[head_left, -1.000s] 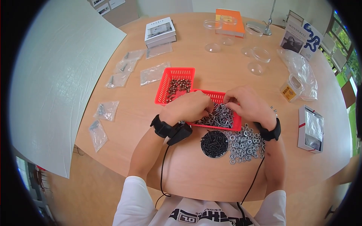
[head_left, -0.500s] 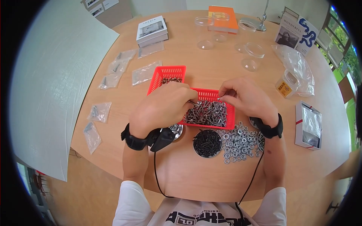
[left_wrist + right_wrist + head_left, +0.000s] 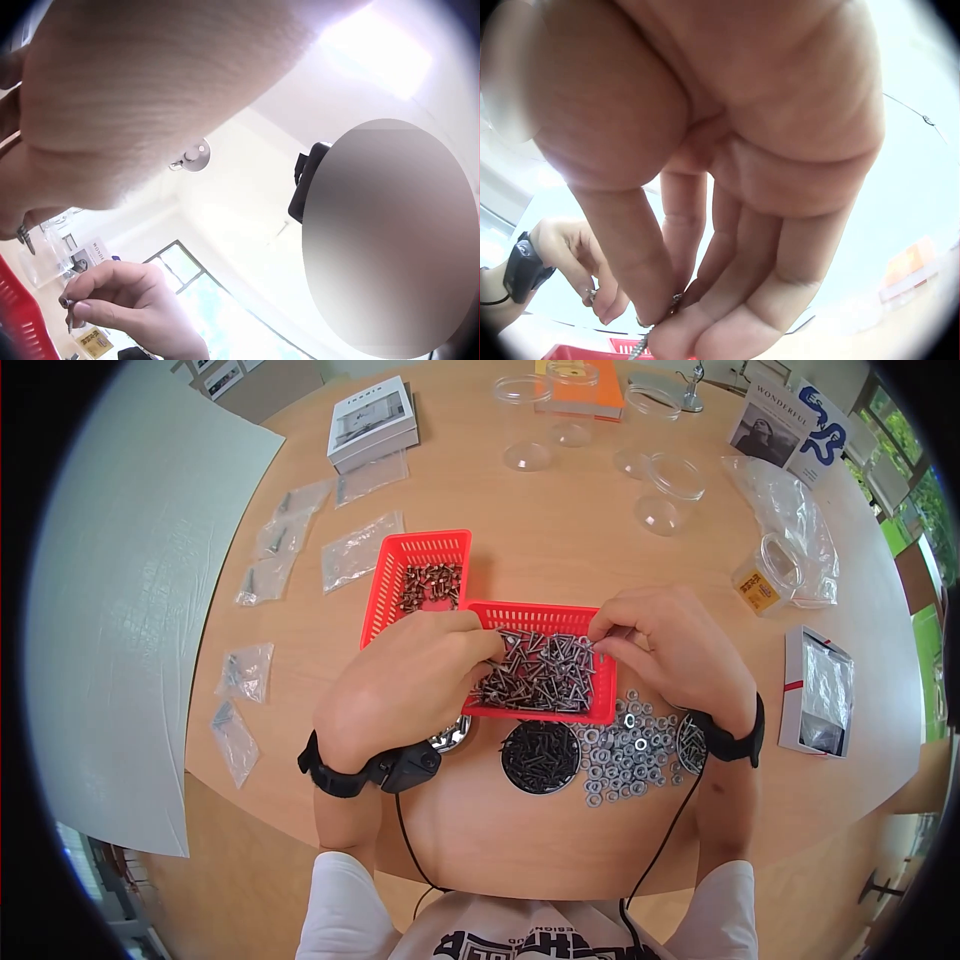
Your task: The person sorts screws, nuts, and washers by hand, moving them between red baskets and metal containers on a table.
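Note:
A red basket (image 3: 605, 705) full of silver screws (image 3: 545, 670) sits before me on the table. My left hand (image 3: 405, 685) is over its left end, thumb and fingers pinching a small silver screw (image 3: 27, 240). At the far right corner, my right hand (image 3: 685, 655) pinches another screw (image 3: 640, 346) by thumb and fingertips, its threaded shank pointing down toward the basket. Behind and left stands a second red basket (image 3: 385, 585) holding brass-coloured fasteners (image 3: 430, 585), partly overlapped by my left hand in the head view.
In front lie a round dish of black screws (image 3: 540, 757) and loose nuts (image 3: 630, 750). Another dish of screws (image 3: 692, 745) is by my right wrist. Small plastic bags (image 3: 245, 672) lie left, clear cups (image 3: 660, 510) behind, and an open box (image 3: 820, 690) right.
My left hand has drawn back from the middle of the screws to the basket's left end. My right hand stays by the far right corner. The head view has shifted somewhat.

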The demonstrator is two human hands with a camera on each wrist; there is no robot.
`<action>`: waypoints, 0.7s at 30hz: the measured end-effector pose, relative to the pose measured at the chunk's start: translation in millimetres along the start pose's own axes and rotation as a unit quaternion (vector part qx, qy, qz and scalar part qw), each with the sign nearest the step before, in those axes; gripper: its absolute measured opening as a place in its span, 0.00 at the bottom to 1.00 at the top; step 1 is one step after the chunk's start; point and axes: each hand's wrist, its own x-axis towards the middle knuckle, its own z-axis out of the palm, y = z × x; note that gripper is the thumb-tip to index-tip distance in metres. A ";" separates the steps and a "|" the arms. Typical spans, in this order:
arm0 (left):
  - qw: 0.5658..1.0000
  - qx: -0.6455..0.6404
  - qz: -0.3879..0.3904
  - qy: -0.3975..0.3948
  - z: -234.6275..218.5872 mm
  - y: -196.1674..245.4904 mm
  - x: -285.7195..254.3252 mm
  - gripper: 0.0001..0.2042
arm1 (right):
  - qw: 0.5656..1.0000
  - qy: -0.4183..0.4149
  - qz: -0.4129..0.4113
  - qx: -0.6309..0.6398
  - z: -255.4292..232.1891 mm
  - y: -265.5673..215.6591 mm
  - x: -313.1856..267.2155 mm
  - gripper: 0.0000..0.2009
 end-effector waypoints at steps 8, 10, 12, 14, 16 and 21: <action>0.998 0.064 0.008 -0.012 0.2 13.3 -5.8 0.07 | 0.998 0.007 0.046 -0.033 2.3 -1.5 -4.0 0.04; 0.998 0.062 0.023 0.023 4.9 10.5 -13.4 0.07 | 0.999 0.002 0.053 -0.004 3.1 -9.0 -7.8 0.03; 0.997 0.052 0.029 0.046 6.0 6.6 -16.8 0.08 | 0.999 0.003 0.051 0.003 2.1 -18.0 -8.1 0.03; 0.998 0.020 0.015 0.051 7.7 4.7 -17.2 0.09 | 0.999 -0.006 0.046 -0.005 7.2 -24.3 -7.7 0.03; 0.998 0.012 0.006 0.064 7.9 4.7 -24.1 0.08 | 1.000 -0.003 0.025 -0.014 12.5 -32.5 -8.2 0.04; 0.997 0.015 -0.081 0.011 -15.3 0.4 -53.6 0.07 | 0.996 0.030 -0.077 0.030 42.0 -48.5 -5.7 0.05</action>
